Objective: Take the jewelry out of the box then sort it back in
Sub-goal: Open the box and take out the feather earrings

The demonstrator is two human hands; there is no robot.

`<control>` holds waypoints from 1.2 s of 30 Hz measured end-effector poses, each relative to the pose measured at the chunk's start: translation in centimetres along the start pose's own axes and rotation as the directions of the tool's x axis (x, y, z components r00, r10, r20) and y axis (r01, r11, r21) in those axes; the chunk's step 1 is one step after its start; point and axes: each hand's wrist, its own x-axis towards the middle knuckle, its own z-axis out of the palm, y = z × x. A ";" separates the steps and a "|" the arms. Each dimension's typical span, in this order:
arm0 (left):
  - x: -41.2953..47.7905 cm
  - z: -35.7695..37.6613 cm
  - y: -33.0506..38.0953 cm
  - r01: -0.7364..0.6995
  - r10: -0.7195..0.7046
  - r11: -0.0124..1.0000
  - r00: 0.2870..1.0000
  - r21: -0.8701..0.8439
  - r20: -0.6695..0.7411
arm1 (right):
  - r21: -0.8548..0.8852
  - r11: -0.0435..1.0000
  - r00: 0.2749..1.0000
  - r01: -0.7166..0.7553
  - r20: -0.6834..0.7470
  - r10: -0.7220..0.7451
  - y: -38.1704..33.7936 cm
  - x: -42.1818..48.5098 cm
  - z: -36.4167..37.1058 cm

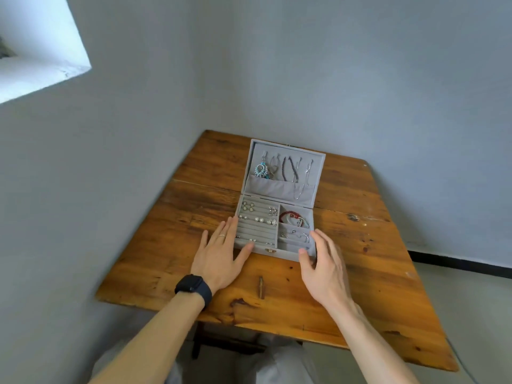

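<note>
A grey velvet jewelry box [288, 253] stands open on the wooden table [374, 267]. Its raised lid [318, 167] carries hanging necklaces [291, 169] and a turquoise pendant [261, 171]. Earrings and studs [257, 217] sit in the left ring rolls. A red bead bracelet [291, 216] lies in the right back compartment, small silver pieces [295, 234] in the one before it. My left hand [219, 256] lies flat with straight fingers against the box's left front corner. My right hand [322, 261] has relaxed fingers at the right front corner.
The table stands in a corner between two grey walls. A window recess [38, 45] is high on the left wall. The table's front edge [249, 320] is near my body. A dark knot [261, 287] marks the wood between my hands.
</note>
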 end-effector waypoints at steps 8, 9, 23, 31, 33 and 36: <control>-0.1 0.5 -0.2 0.006 -0.006 1.000 1.000 0.001 -0.014 | 0.090 0.994 0.998 0.064 0.008 -0.065 -7.8 8.5 0.4; -0.1 0.5 -0.2 0.007 -0.007 1.000 1.000 0.000 -0.018 | 0.117 0.993 0.999 0.035 0.014 -0.037 -8.6 9.9 0.6; 0.0 1.2 -0.6 -0.023 0.024 1.000 0.997 0.015 -0.071 | 0.149 0.956 0.965 -0.251 -0.032 0.259 -12.4 19.6 4.5; -0.2 1.0 -0.5 -0.023 0.024 1.000 0.997 0.007 -0.068 | 0.467 0.849 0.951 -0.249 -0.050 0.306 -12.4 20.2 4.6; -0.2 1.0 -0.5 -0.023 0.023 1.000 0.998 0.010 -0.064 | 0.499 0.836 0.955 -0.229 -0.053 0.293 -12.3 20.4 4.4; -0.2 1.0 -0.5 -0.020 0.020 1.000 0.998 0.012 -0.060 | 0.573 0.781 0.943 -0.248 -0.043 0.331 -12.3 21.1 4.0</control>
